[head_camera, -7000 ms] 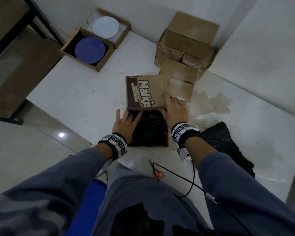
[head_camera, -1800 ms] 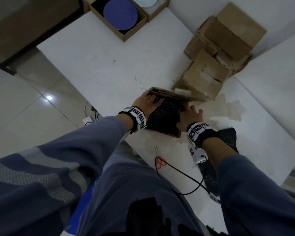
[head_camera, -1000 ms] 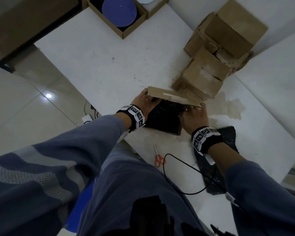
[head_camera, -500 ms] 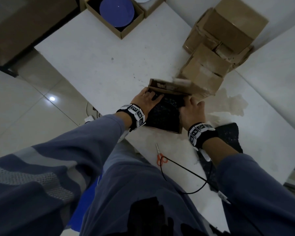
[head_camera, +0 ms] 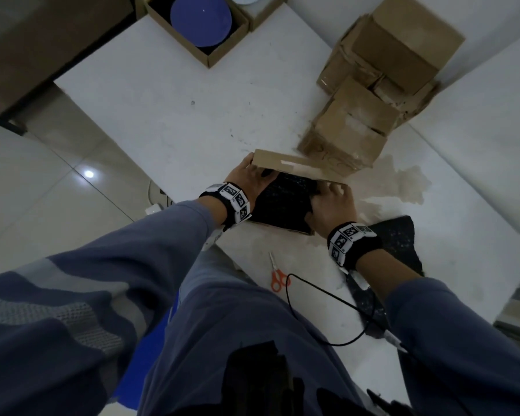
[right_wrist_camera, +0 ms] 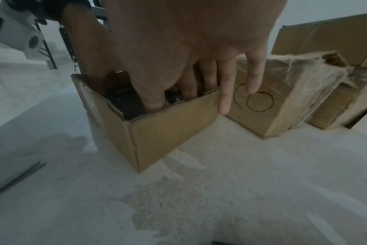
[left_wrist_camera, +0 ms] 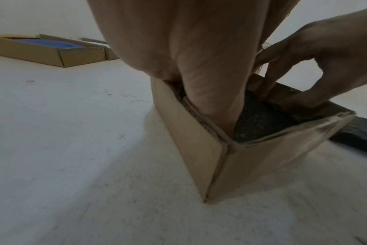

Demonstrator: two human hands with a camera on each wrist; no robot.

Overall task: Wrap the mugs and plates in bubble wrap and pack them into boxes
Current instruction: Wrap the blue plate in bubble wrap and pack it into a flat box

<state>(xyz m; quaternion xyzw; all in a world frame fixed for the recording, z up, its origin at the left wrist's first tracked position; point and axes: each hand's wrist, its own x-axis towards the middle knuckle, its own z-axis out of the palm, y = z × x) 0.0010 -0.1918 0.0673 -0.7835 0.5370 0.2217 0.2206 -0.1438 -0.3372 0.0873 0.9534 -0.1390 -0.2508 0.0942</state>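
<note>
The scissors [head_camera: 278, 277] lie nearest me, set aside since cutting looks finished. My left hand [head_camera: 246, 181] and right hand [head_camera: 332, 205] both reach into the open box [left_wrist_camera: 201, 149], fingers straight and pressing the dark bubble-wrapped bundle [head_camera: 282, 202] down so it seats snugly. Beyond stand the taped boxes [head_camera: 351, 130]; farthest, the blue plate [head_camera: 197, 21] waits unwrapped in its carton.

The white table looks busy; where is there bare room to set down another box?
The widest bare patch on the table lies between the blue plate's box, the stacked cardboard boxes and the open box both hands are working in. The near edge is crowded: scissors, black cable and loose black bubble wrap.
</note>
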